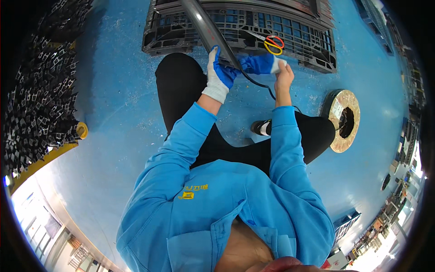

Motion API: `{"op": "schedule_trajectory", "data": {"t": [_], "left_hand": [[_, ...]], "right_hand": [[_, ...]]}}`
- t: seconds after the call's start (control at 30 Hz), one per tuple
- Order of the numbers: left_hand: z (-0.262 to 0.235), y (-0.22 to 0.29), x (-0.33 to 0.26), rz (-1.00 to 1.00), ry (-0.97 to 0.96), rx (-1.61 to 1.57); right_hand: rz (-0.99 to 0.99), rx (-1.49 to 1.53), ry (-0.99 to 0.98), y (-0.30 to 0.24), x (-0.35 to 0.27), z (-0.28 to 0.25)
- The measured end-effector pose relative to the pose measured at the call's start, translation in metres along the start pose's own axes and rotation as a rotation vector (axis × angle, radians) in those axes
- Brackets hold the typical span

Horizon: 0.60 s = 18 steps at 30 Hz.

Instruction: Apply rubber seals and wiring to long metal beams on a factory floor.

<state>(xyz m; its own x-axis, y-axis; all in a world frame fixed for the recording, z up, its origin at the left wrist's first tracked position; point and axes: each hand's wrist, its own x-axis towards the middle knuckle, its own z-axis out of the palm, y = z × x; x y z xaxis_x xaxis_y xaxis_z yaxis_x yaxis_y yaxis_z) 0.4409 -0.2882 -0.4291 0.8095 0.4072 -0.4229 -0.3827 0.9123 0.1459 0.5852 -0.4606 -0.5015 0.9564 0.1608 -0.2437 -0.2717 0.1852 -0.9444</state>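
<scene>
Two hands extended forward, gloved left [219, 72] gripping grey pipe [209, 31], bare right [283, 75] pinching blue glove [259, 63].

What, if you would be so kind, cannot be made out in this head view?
- Grey tube: its top end is cut off by the upper edge.
- Left hand: its grip on the tube is hidden by the glove's back.
- Right hand: the fingertips hide behind the blue glove it holds.
- Black cable: too thin to trace.
</scene>
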Motion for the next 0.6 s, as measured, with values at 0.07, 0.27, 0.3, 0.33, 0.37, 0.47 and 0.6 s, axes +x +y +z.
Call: {"op": "schedule_trajectory", "data": {"t": [0.07, 0.27, 0.3, 0.33, 0.37, 0.47, 0.6], "left_hand": [[0.003, -0.002, -0.001, -0.016, -0.013, 0.018], [0.017, -0.006, -0.005, -0.047, -0.063, 0.051], [0.017, -0.004, -0.006, -0.061, -0.072, 0.034], [0.017, -0.001, -0.007, -0.075, -0.081, 0.018], [0.016, -0.001, -0.007, -0.078, -0.082, 0.019], [0.01, 0.001, -0.003, -0.061, -0.064, 0.009], [0.005, 0.005, -0.003, -0.077, -0.181, 0.0]], "right_hand": [[-0.168, -0.269, -0.127, -0.026, -0.018, 0.02], [-0.132, -0.407, -0.292, -0.025, -0.06, 0.081], [-0.113, -0.413, -0.38, -0.036, -0.071, 0.089], [-0.094, -0.418, -0.469, -0.043, -0.079, 0.097], [-0.095, -0.417, -0.465, -0.042, -0.081, 0.099], [-0.066, -0.418, -0.487, -0.037, -0.084, 0.103], [0.172, -0.417, -0.531, -0.043, -0.077, 0.092]]}}
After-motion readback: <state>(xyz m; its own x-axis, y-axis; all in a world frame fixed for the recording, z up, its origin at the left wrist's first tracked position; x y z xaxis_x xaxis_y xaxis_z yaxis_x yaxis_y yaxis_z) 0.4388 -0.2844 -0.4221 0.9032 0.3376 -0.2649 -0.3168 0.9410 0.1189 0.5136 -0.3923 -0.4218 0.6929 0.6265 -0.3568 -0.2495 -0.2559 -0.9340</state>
